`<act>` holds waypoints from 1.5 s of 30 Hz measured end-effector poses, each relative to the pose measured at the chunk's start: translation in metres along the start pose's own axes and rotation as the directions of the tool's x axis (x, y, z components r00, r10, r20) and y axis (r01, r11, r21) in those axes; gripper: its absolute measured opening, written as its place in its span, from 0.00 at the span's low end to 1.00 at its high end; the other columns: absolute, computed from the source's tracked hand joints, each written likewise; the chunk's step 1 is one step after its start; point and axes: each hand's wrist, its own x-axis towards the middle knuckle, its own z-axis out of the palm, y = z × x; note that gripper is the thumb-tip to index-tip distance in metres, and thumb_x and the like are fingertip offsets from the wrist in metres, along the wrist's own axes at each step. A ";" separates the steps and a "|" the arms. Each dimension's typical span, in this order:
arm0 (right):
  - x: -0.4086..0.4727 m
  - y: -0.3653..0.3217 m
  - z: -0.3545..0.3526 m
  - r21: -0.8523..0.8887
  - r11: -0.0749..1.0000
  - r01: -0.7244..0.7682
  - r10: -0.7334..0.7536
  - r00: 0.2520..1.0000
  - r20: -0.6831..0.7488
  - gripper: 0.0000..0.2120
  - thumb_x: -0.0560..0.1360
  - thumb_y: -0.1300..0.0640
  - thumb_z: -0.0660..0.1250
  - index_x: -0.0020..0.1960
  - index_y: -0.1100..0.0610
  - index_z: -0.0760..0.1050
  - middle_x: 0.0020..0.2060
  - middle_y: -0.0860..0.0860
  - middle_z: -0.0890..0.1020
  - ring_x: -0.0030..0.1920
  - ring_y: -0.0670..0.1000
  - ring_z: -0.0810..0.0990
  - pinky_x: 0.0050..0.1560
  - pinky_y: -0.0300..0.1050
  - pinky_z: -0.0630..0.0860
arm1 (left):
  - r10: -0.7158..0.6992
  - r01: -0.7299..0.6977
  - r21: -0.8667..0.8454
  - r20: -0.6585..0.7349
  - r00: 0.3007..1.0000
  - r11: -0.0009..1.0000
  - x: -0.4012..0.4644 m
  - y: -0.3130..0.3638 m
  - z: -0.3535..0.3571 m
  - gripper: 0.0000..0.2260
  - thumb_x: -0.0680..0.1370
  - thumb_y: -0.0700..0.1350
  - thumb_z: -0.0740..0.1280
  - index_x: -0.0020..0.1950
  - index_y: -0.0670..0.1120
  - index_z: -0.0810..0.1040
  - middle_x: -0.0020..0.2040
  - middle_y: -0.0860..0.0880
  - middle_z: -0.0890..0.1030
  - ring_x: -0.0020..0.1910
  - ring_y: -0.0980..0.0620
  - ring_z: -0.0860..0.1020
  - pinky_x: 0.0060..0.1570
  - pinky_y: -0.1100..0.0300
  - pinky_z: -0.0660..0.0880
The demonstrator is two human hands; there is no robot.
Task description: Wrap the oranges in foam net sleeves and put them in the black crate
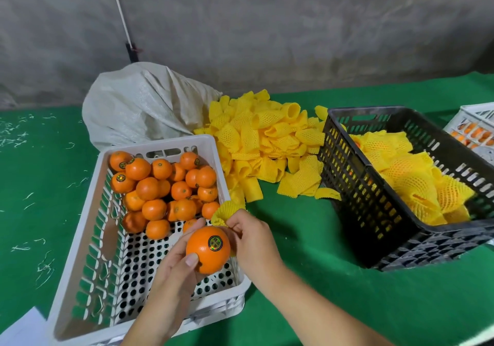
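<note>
My left hand [175,273] grips an orange [206,252] with a round green sticker, held over the near right corner of the white crate [88,238]. My right hand [252,241] pinches a yellow foam net sleeve [222,213] against the orange's far right side. Several bare oranges [163,185] fill the far half of the white crate. A heap of loose yellow sleeves [262,142] lies on the green table between the crates. The black crate [374,212] on the right holds several sleeve-wrapped oranges [411,180].
A pale woven sack [141,102] slumps behind the white crate. Another white crate with oranges [475,129] shows at the far right edge. A grey wall rises behind the table, with a thin white pole [121,14] leaning on it. White scraps litter the green cloth [34,185] at left.
</note>
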 end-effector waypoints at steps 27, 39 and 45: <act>0.005 -0.007 -0.030 -0.077 0.996 0.053 -0.038 0.983 0.182 0.15 0.78 0.65 0.67 0.55 0.46 0.72 0.44 0.40 0.76 0.44 0.42 0.76 0.46 0.43 0.77 | -0.040 0.040 -0.016 0.026 0.999 0.999 -0.002 0.009 0.013 0.27 0.73 0.50 0.74 0.71 0.44 0.78 0.63 0.38 0.84 0.55 0.43 0.85 0.51 0.50 0.83; 0.018 -0.014 -0.036 -0.012 1.000 0.021 -0.019 0.983 0.185 0.02 0.79 0.55 0.72 0.49 0.49 0.81 0.37 0.42 0.81 0.39 0.40 0.80 0.43 0.42 0.79 | 0.025 -0.015 0.152 -0.067 0.997 0.988 -0.007 0.011 0.023 0.23 0.66 0.63 0.79 0.59 0.57 0.87 0.56 0.44 0.87 0.53 0.43 0.86 0.47 0.56 0.83; 0.018 -0.034 -0.063 -0.218 0.966 0.137 -0.079 0.964 0.254 0.06 0.76 0.53 0.69 0.42 0.50 0.75 0.26 0.44 0.72 0.28 0.45 0.68 0.33 0.48 0.70 | 0.153 -0.086 0.271 -0.237 0.960 0.959 -0.006 0.005 0.029 0.24 0.67 0.64 0.77 0.59 0.57 0.84 0.55 0.49 0.87 0.53 0.46 0.86 0.50 0.54 0.83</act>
